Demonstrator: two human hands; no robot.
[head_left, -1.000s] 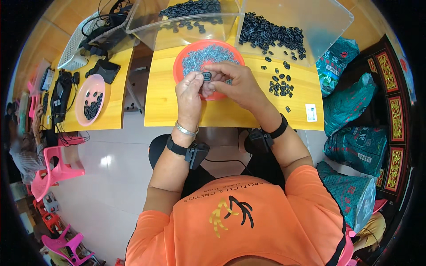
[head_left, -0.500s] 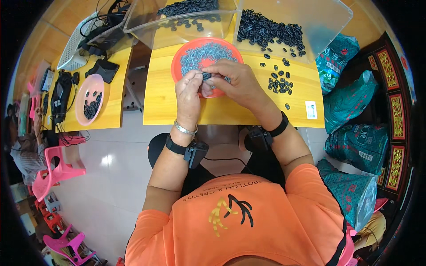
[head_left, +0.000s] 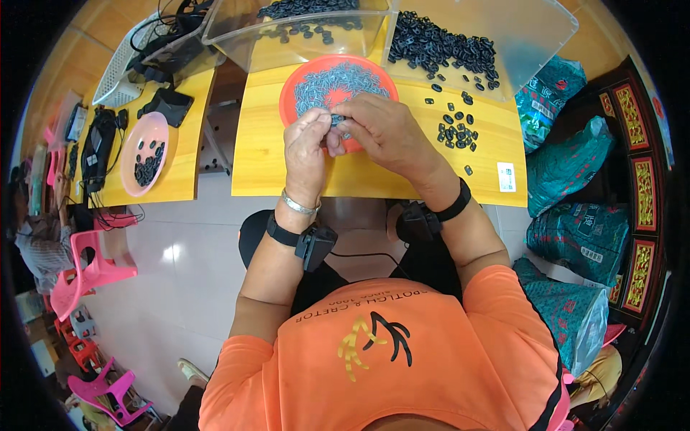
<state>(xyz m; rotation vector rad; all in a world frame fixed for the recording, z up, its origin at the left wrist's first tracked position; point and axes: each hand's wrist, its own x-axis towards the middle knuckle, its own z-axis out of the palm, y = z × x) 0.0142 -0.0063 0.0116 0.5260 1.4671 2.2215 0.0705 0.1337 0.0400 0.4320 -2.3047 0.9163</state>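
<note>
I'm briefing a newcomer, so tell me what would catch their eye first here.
The bright orange shirt fills the lower middle. Above it, the left hand and right hand meet at a small dark piece over the near side of a red bowl of slim metallic pieces. Beyond, to the right, a heap of black pieces stands out against the yellow table.

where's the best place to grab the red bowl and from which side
Probably by the rim of the red bowl, from outside at its left and right: bare round edge shows there, clear of the grey pieces heaped inside. The left hand and right hand are over its near side.
</note>
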